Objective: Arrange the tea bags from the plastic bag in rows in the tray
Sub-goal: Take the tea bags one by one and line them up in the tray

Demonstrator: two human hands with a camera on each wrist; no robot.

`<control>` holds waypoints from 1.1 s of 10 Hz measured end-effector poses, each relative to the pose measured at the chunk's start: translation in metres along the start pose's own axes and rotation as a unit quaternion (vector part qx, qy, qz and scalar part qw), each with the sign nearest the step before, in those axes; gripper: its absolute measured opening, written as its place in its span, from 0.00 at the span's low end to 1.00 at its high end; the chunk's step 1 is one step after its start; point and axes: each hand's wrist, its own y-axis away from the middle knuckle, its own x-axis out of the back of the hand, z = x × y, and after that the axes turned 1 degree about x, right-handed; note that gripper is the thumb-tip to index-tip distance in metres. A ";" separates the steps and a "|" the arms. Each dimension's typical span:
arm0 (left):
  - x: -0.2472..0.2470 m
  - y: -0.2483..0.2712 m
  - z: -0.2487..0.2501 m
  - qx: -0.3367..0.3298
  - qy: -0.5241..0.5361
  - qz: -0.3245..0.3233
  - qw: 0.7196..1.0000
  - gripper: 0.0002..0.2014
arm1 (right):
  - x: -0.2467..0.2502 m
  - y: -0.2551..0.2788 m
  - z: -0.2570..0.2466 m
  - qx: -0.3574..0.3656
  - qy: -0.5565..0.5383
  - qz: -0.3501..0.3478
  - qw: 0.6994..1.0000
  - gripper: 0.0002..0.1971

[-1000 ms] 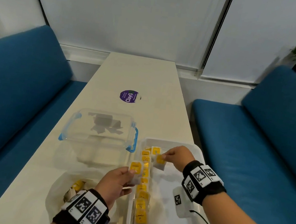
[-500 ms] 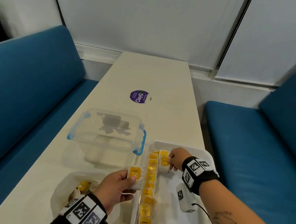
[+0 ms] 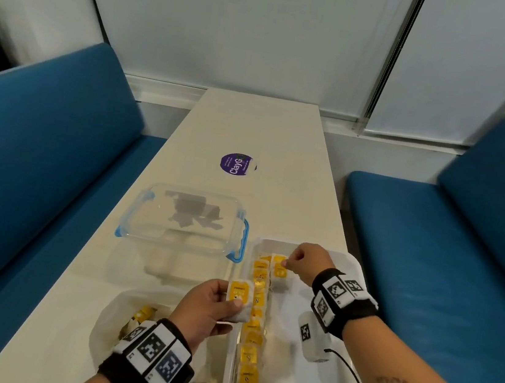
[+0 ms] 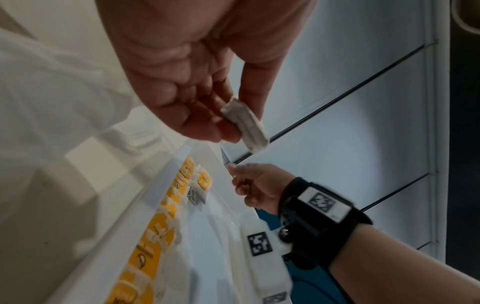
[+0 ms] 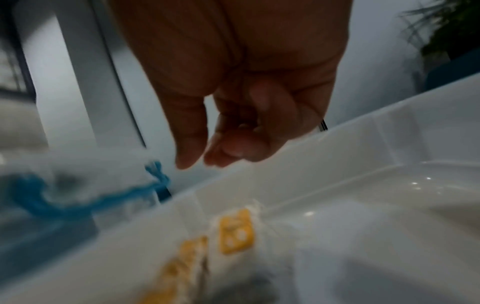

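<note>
The white tray (image 3: 291, 373) lies on the table at the near right. A row of yellow-labelled tea bags (image 3: 254, 329) runs along its left side. My left hand (image 3: 238, 305) pinches one tea bag (image 3: 240, 297) just left of that row, above the tray's edge. My right hand (image 3: 288, 262) hovers over the tray's far end, directly above a tea bag (image 3: 279, 270) lying beside the row. In the right wrist view its thumb and curled fingertips (image 5: 205, 160) stand slightly apart with nothing between them. The plastic bag (image 3: 119, 312), holding more tea bags, lies under my left wrist.
A clear lidded container (image 3: 183, 217) with blue clips stands just left of the tray's far end. A purple round sticker (image 3: 237, 163) marks the table further back. Blue sofas (image 3: 39, 163) flank the narrow table on both sides.
My right hand carried its tea bag to the tray's far end, laid it beside the row and let go. My left hand kept its tea bag, almost unmoved.
</note>
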 end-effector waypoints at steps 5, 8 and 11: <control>-0.023 0.012 -0.003 -0.045 -0.077 0.005 0.996 0.09 | -0.013 0.094 -0.002 0.031 -0.250 -0.088 0.964 0.11; -0.014 0.022 -0.027 -0.044 -0.256 -0.050 0.964 0.18 | 0.001 0.039 0.013 -0.114 -0.071 -0.056 0.989 0.13; -0.014 0.021 -0.035 -0.022 -0.259 -0.058 0.964 0.22 | -0.029 0.009 0.016 -0.171 -0.089 -0.098 0.976 0.09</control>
